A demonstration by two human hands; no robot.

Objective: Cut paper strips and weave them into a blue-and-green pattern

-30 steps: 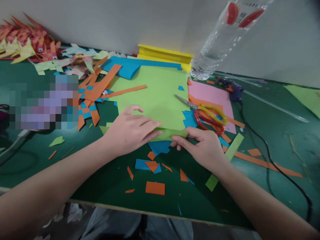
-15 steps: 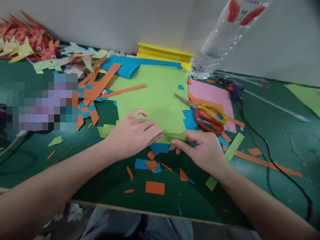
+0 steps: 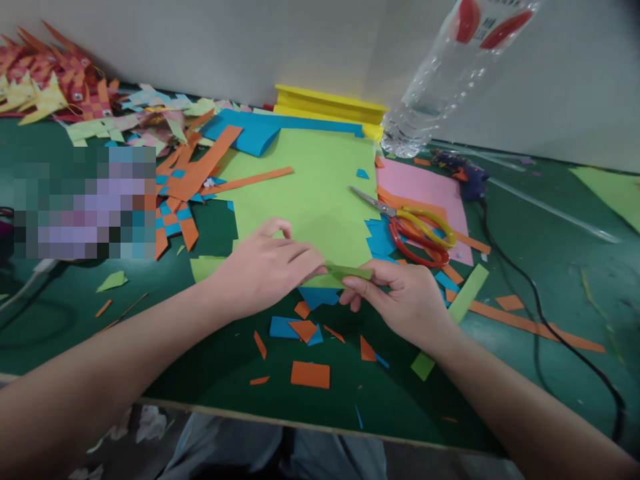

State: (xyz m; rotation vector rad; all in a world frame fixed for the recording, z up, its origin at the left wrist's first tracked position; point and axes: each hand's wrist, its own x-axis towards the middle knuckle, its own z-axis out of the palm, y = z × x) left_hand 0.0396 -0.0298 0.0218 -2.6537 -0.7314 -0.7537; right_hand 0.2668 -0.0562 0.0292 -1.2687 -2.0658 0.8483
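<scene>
Between my two hands is a narrow green paper strip (image 3: pixel 353 272), folded or creased along its length. My right hand (image 3: pixel 407 300) pinches its right end between thumb and fingers. The fingers of my left hand (image 3: pixel 277 270) are closed on the strip's left part, with the index finger bent up; the thumb is hidden. Beneath them lies a large light green paper sheet (image 3: pixel 305 180). Red-and-yellow-handled scissors (image 3: pixel 420 233) rest right of the sheet, beyond my right hand, blades pointing left. Another green strip (image 3: pixel 469 293) lies next to my right wrist.
Orange and blue scraps (image 3: pixel 310 375) litter the green table (image 3: pixel 200 360). A tilted plastic bottle (image 3: pixel 430 87) leans at the back wall. A glue gun (image 3: pixel 467 180) with a black cord (image 3: pixel 540 307) lies at right. Woven paper pieces (image 3: pixel 175 220) and paper fish (image 3: pixel 75 90) are at left.
</scene>
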